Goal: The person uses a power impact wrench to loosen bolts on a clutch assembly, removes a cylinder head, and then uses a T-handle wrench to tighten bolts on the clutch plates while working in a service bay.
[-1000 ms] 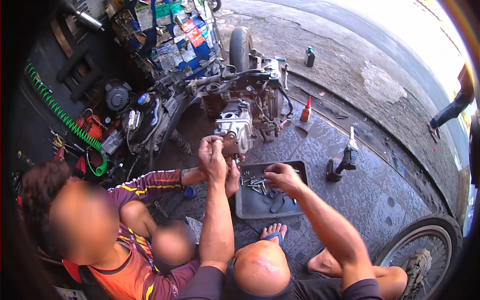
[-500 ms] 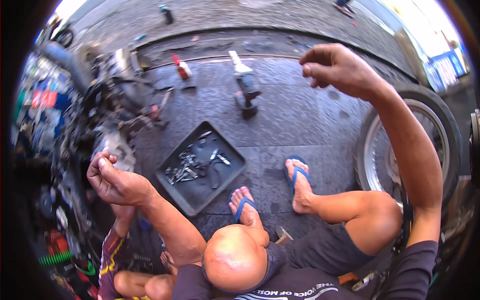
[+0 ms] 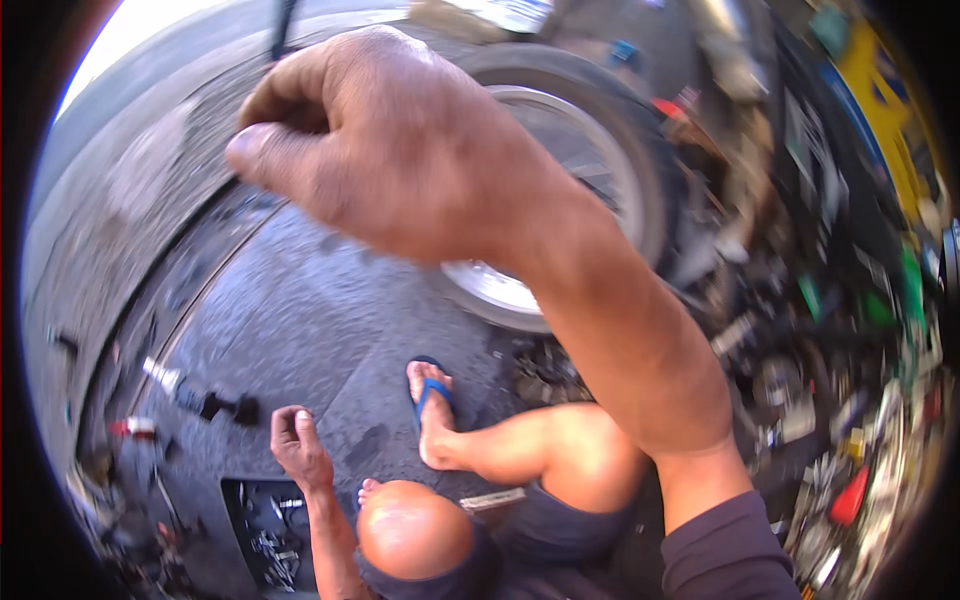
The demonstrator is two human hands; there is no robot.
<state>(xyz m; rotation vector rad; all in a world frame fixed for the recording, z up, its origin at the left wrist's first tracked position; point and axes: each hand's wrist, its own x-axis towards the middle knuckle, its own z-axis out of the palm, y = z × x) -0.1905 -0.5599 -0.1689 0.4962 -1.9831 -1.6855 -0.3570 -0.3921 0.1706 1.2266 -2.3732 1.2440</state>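
My right hand (image 3: 390, 140) is raised large across the upper middle, above a spoked wheel (image 3: 500, 290) with a black tyre. Its fingers curl loosely, thumb and fingertips slightly apart, and nothing shows in the hollow between them. My left hand (image 3: 302, 447) is low on the left, beside my bent knee and just above the corner of a black tray (image 3: 243, 515). Its fingers are curled with the thumb against them; anything inside is hidden. Several small metal parts (image 3: 275, 560) lie in the tray.
A white-and-black tool-like object (image 3: 190, 392) lies on the dark floor at the left, near a small red-and-white bottle (image 3: 133, 428). Cluttered tools and parts (image 3: 800, 400) fill the right side, with a red piece (image 3: 850, 497) among them. My sandalled foot (image 3: 432, 410) is on the floor.
The view has swung to the right, bringing the wheel and right-hand clutter in. My right hand now looks much larger; my left hand appears lower, near the tray. The other person is out of view.
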